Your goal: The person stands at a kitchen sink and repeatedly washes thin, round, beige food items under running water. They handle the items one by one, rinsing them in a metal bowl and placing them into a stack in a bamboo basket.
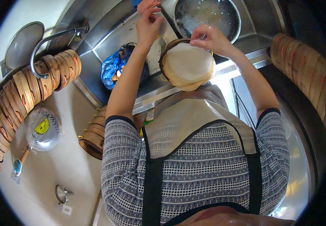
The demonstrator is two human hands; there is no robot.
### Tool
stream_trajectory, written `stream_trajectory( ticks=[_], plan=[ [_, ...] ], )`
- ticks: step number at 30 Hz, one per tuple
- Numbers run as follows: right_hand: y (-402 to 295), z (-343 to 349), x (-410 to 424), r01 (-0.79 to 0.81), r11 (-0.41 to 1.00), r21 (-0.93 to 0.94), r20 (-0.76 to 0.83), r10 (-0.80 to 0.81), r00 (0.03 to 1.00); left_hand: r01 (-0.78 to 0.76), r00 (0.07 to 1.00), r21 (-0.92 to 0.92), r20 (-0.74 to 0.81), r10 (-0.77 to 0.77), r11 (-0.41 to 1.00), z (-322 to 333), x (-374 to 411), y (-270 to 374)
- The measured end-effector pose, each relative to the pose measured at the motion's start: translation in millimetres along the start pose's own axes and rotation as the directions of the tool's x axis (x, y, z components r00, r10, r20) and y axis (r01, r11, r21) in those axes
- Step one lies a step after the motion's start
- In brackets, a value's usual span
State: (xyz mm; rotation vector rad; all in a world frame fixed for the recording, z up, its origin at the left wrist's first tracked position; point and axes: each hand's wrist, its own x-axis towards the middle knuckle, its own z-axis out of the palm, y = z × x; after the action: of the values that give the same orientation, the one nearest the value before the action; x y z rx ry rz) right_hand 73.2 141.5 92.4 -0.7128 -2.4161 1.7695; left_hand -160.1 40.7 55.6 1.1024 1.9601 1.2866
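Observation:
My left hand (149, 29) is raised over the left sink basin, its fingers curled toward the thumb. Just beyond it is a pinkish shape (149, 5), cut off by the top edge and too unclear to name. Whether my left hand holds anything is hidden. In front of my apron, a round bamboo steamer basket (163, 60) is tilted toward me. Round pale mesh liners (189, 62) lie over it, and the lower ones sag past its near rim. The fingertips of my right hand (208, 39) pinch the top liner at its far edge.
A wide pan of liquid (208, 17) stands at the back right. A blue plastic bag (110, 70) with scraps lies in the basin (163, 28). Stacked bamboo steamers line the left (16, 104) and right (298, 67). The curved faucet (34, 53) reaches over the left stack.

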Motion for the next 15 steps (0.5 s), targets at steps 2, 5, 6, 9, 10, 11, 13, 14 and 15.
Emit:
stream_trajectory(
  ticks=[2,5,6,9,10,11,13,14,15],
  plan=[
    [-16.2,3.5,-3.0,0.062,0.997,0.036,-0.027,-0.061,0.998,-0.014,1.000,-0.010,0.010,0.014,1.000,5.2,1.9,0.9],
    [-32.0,-0.3,-2.7,-0.166,0.985,-0.051,-0.098,0.161,0.982,-0.026,0.999,-0.027,0.038,0.027,0.999,9.4,3.9,8.5],
    [-33.5,0.4,-5.5,-0.211,0.975,-0.070,-0.026,0.209,0.978,0.011,0.999,-0.020,0.041,-0.010,1.000,10.8,2.8,7.3],
    [-31.9,3.0,-15.8,-0.200,0.975,-0.092,0.074,0.207,0.976,0.071,0.997,-0.034,0.045,-0.069,0.997,16.5,1.2,7.0],
    [-32.6,2.9,-18.7,-0.099,0.992,-0.075,0.035,0.102,0.994,0.060,0.998,-0.057,0.040,-0.057,0.997,17.2,0.7,8.1],
    [-31.2,3.7,-21.7,0.003,0.998,-0.058,-0.002,-0.003,1.000,0.052,0.998,-0.079,0.036,-0.050,0.995,17.5,-0.2,9.1],
    [-25.8,-1.8,-25.5,0.022,0.971,0.239,-0.127,0.008,0.992,0.040,0.998,-0.035,0.053,-0.038,0.999,17.7,4.8,10.7],
    [-24.0,-9.3,-27.1,0.021,0.929,0.371,-0.197,0.056,0.979,0.034,0.998,-0.011,0.058,-0.034,0.999,19.0,7.2,12.8],
    [-21.3,-18.3,-28.4,0.031,0.868,0.495,-0.258,0.113,0.959,-0.021,0.999,-0.004,0.051,0.021,1.000,22.6,9.8,15.3]
  ],
)
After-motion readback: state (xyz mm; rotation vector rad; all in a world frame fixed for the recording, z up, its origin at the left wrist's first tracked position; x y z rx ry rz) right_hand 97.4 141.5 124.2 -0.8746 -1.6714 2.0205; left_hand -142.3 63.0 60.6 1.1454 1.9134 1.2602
